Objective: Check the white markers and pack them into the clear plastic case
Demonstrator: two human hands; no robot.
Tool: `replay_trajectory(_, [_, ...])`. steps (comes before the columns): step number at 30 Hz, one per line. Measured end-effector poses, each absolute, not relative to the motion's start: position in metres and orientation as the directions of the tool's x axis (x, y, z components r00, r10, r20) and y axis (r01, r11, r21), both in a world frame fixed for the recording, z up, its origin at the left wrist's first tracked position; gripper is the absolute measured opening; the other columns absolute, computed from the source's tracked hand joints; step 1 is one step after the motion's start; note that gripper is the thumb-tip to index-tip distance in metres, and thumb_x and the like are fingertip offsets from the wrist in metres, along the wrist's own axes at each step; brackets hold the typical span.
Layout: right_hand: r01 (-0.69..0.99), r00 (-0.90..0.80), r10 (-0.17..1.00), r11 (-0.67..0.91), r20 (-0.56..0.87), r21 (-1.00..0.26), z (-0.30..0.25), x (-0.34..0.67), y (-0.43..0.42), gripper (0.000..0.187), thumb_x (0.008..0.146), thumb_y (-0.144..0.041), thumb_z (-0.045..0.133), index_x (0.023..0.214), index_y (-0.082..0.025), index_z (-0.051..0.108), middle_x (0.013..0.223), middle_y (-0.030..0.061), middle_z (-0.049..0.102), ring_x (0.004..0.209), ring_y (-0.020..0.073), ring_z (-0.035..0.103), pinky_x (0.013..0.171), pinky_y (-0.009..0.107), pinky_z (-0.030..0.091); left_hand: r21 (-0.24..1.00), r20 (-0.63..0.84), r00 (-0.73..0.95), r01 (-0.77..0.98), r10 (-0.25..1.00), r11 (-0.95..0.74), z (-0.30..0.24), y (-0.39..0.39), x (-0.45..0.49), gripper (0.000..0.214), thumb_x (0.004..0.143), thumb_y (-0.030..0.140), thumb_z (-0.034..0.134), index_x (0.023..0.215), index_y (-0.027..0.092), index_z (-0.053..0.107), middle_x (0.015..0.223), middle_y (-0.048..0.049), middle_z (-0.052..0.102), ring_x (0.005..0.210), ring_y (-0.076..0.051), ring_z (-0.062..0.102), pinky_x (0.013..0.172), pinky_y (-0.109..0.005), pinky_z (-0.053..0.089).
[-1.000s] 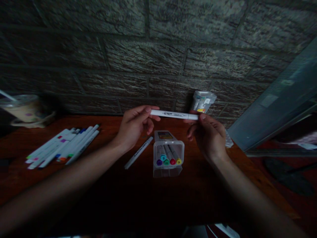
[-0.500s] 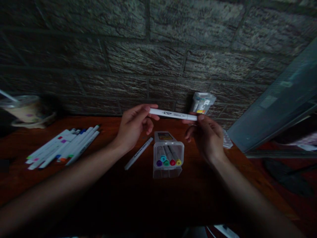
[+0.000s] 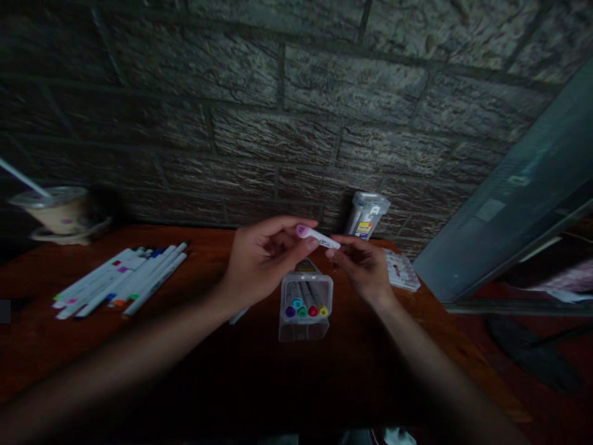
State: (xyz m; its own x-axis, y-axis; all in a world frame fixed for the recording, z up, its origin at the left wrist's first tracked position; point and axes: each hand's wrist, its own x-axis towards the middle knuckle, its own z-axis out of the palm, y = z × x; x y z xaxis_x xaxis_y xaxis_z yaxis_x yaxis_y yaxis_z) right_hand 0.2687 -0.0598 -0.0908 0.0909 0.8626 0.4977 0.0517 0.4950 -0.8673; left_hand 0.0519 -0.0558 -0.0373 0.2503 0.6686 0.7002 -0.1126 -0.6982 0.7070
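Between both hands is a white marker (image 3: 328, 241) with a pink-purple end cap that faces me. My left hand (image 3: 264, 262) pinches it near the coloured end, and my right hand (image 3: 361, 266) grips the other end with thumb and fingers. Just below them on the table lies a clear plastic case (image 3: 306, 330), its opening toward me. Several markers (image 3: 303, 300) sit inside it, with purple, blue, green, red and yellow ends. Another white marker (image 3: 238, 315) lies on the table, mostly hidden behind my left wrist.
Several loose white markers (image 3: 123, 281) lie on the wooden table (image 3: 199, 371) at left. Behind them stands a drink cup (image 3: 62, 213) with a straw. A second clear case (image 3: 367, 213) stands by the brick wall, with a clear lid-like piece (image 3: 402, 270) at right.
Both hands have come closer together and slightly lower. The marker has turned from lying sideways to pointing its coloured end at me. The camera view has shifted a little.
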Motion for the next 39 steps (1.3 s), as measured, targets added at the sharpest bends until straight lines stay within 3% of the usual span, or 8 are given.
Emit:
replay_trajectory(6, [0.040, 0.062, 0.842, 0.535, 0.536, -0.844, -0.090, 0.264, -0.063, 0.026, 0.078, -0.033, 0.087, 0.102, -0.026, 0.080, 0.079, 0.0008, 0.079, 0.062, 0.0162, 0.071, 0.056, 0.029, 0.061, 0.621, 0.751, 0.318, -0.041, 0.579, -0.783, -0.025, -0.072, 0.059, 0.023, 0.086, 0.018, 0.081, 0.109, 0.020, 0.081, 0.079, -0.0012, 0.076, 0.065, -0.009, 0.067, 0.057, -0.016, 0.051])
replay_trajectory(9, [0.103, 0.126, 0.783, 0.600, 0.609, -0.793, -0.089, 0.261, -0.065, 0.028, 0.075, -0.031, 0.089, 0.099, -0.025, 0.078, 0.081, 0.0026, 0.080, 0.067, 0.0173, 0.072, 0.062, 0.029, 0.060, 0.634, 0.749, 0.282, -0.043, 0.599, -0.772, -0.019, -0.073, 0.064, 0.017, 0.085, 0.019, 0.083, 0.102, 0.020, 0.081, 0.079, -0.0008, 0.076, 0.065, -0.009, 0.067, 0.058, -0.016, 0.052])
replay_trajectory(13, [0.222, 0.190, 0.721, 0.629, 0.666, -0.745, -0.088, 0.261, -0.068, 0.021, 0.077, -0.031, 0.088, 0.091, -0.024, 0.074, 0.075, 0.0012, 0.076, 0.061, 0.0151, 0.067, 0.057, 0.026, 0.054, 0.659, 0.746, 0.204, -0.089, 0.634, -0.747, -0.014, -0.069, 0.073, 0.012, 0.083, 0.020, 0.085, 0.092, 0.017, 0.078, 0.076, -0.0001, 0.075, 0.065, -0.010, 0.068, 0.060, -0.017, 0.053])
replay_trajectory(17, [0.378, 0.120, 0.694, 0.629, 0.710, -0.679, -0.089, 0.266, -0.070, 0.014, 0.086, -0.031, 0.080, 0.096, -0.022, 0.077, 0.077, 0.0030, 0.075, 0.064, 0.0165, 0.068, 0.060, 0.028, 0.055, 0.619, 0.778, 0.171, -0.044, 0.605, -0.784, -0.016, -0.069, 0.074, 0.015, 0.080, 0.020, 0.088, 0.087, 0.017, 0.075, 0.075, 0.0008, 0.072, 0.064, -0.010, 0.065, 0.058, -0.018, 0.052])
replay_trajectory(21, [0.507, 0.002, 0.637, 0.664, 0.771, -0.550, -0.089, 0.269, -0.073, 0.019, 0.091, -0.032, 0.073, 0.106, -0.022, 0.078, 0.084, 0.0057, 0.077, 0.071, 0.0196, 0.072, 0.065, 0.031, 0.058, 0.496, 0.848, 0.221, -0.010, 0.482, -0.868, -0.023, -0.072, 0.067, 0.020, 0.076, 0.017, 0.090, 0.089, 0.017, 0.075, 0.080, 0.0004, 0.069, 0.061, -0.008, 0.062, 0.055, -0.018, 0.049])
replay_trajectory(25, [0.514, -0.072, 0.612, 0.700, 0.788, -0.497, -0.089, 0.269, -0.075, 0.027, 0.092, -0.037, 0.071, 0.114, -0.023, 0.077, 0.091, 0.0082, 0.080, 0.074, 0.0227, 0.076, 0.064, 0.033, 0.061, 0.377, 0.888, 0.293, -0.020, 0.355, -0.926, -0.028, -0.075, 0.061, 0.022, 0.078, 0.015, 0.088, 0.096, 0.018, 0.076, 0.088, -0.0018, 0.071, 0.062, -0.008, 0.063, 0.055, -0.019, 0.051])
replay_trajectory(39, [0.527, -0.106, 0.608, 0.705, 0.787, -0.474, -0.084, 0.266, -0.078, 0.012, 0.089, -0.026, 0.071, 0.099, -0.024, 0.078, 0.090, 0.0064, 0.080, 0.074, 0.0213, 0.075, 0.066, 0.034, 0.061, 0.335, 0.904, 0.303, -0.064, 0.301, -0.940, -0.025, -0.077, 0.062, 0.022, 0.079, 0.015, 0.089, 0.094, 0.015, 0.073, 0.086, -0.0026, 0.069, 0.069, -0.009, 0.064, 0.059, -0.019, 0.052])
